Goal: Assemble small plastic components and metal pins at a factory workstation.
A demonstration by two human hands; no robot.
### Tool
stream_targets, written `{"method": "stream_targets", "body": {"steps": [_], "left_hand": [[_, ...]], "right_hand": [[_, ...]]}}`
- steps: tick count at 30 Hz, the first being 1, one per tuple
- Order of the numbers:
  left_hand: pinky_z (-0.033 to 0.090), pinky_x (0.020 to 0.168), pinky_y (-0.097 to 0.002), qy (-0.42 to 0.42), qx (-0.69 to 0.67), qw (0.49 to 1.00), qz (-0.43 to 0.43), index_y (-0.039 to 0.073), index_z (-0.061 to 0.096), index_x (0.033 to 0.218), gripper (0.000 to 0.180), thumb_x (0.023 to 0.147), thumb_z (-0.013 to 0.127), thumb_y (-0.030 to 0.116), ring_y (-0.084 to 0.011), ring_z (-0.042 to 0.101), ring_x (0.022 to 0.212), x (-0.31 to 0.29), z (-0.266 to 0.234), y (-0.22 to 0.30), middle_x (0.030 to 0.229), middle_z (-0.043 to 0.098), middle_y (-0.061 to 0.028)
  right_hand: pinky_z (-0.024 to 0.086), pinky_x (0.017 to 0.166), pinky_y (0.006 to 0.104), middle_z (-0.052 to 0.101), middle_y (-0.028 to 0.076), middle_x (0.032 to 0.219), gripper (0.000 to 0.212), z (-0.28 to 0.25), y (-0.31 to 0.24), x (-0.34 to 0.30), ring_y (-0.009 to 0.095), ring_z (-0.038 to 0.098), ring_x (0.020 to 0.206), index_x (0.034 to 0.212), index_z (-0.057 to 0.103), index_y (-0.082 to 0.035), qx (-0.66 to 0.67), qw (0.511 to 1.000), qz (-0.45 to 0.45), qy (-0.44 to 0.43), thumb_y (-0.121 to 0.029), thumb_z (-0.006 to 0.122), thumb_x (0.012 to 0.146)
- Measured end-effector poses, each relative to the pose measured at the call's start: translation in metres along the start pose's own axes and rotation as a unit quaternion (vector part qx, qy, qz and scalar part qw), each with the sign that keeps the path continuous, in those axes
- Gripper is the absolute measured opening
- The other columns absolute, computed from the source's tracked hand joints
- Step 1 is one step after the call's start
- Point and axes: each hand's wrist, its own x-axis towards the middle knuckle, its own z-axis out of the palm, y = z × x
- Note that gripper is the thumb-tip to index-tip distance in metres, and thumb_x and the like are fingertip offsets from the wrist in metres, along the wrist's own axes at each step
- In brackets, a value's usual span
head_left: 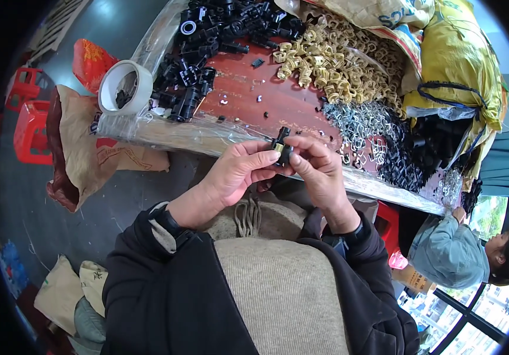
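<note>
Between my two hands, just over the table's near edge, is a small black plastic fitting [282, 144] with a pale yellowish piece in its side. My left hand [242, 165] pinches it from the left between thumb and fingers. From the right, my right hand [319, 171] grips the same fitting with thumb and forefinger. Part of the fitting is covered by my fingertips. Beyond it, several small bits lie scattered on the red tabletop [242, 89].
Black fittings [195, 77] pile up at the far left beside a white tape roll [126, 87]. Tan plastic parts [349, 59], metal clips [355, 121] and small black parts [399, 168] heap on the right, near a yellow sack [458, 59]. A co-worker [455, 251] sits at the right.
</note>
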Motion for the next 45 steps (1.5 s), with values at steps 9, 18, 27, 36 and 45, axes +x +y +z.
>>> {"method": "stream_targets", "body": {"steps": [9, 18, 27, 36, 45], "left_hand": [[0.046, 0.065, -0.0203, 0.024, 0.033, 0.999, -0.026, 0.001, 0.054, 0.096, 0.022, 0.079, 0.054, 0.014, -0.0131, 0.058, 0.072, 0.004, -0.001, -0.006, 0.085, 0.059, -0.0057], [0.046, 0.06, -0.0201, 0.004, 0.122, 0.989, -0.087, 0.001, 0.053, 0.093, 0.023, 0.083, 0.049, 0.021, -0.0119, 0.057, 0.068, 0.01, 0.009, -0.016, 0.078, 0.058, -0.005], [0.046, 0.053, -0.0189, -0.01, 0.172, 0.984, -0.041, 0.0, 0.053, 0.091, 0.024, 0.083, 0.047, 0.023, -0.0102, 0.055, 0.061, 0.024, 0.004, -0.016, 0.074, 0.056, -0.0063], [0.046, 0.058, -0.0195, -0.001, 0.166, 0.984, -0.065, 0.0, 0.05, 0.098, 0.024, 0.082, 0.049, 0.018, -0.012, 0.057, 0.066, 0.026, 0.019, -0.016, 0.08, 0.057, -0.0088], [0.046, 0.063, -0.0209, 0.01, 0.14, 0.987, -0.072, 0.001, 0.047, 0.103, 0.027, 0.081, 0.051, 0.016, -0.0134, 0.057, 0.072, 0.022, 0.011, -0.014, 0.085, 0.057, -0.0093]], "right_hand": [[0.039, 0.05, 0.0253, 0.047, 0.006, 0.064, 0.021, -0.006, 0.001, -0.002, 0.016, 0.048, 0.054, 0.089, 0.057, -0.001, -0.359, 0.909, -0.206, 0.047, -0.006, 0.062, 0.069], [0.04, 0.048, 0.0304, 0.046, 0.006, 0.064, 0.031, -0.027, 0.019, -0.016, 0.022, 0.047, 0.054, 0.092, 0.056, -0.005, -0.457, 0.817, -0.346, 0.061, -0.013, 0.065, 0.064], [0.043, 0.052, 0.0287, 0.054, 0.008, 0.074, 0.031, -0.15, -0.012, -0.022, 0.021, 0.053, 0.061, 0.086, 0.057, -0.006, -0.641, 0.667, -0.307, 0.223, 0.008, 0.057, 0.057], [0.036, 0.074, 0.0373, 0.05, 0.0, 0.101, 0.039, -0.319, -0.037, -0.031, 0.025, 0.045, 0.093, 0.101, 0.053, -0.017, -0.839, 0.458, -0.052, 0.29, -0.007, 0.056, 0.063], [0.036, 0.077, 0.037, 0.049, 0.004, 0.099, 0.045, -0.303, -0.053, -0.025, 0.026, 0.045, 0.097, 0.106, 0.049, -0.016, -0.836, 0.499, -0.051, 0.222, -0.013, 0.061, 0.063]]}}
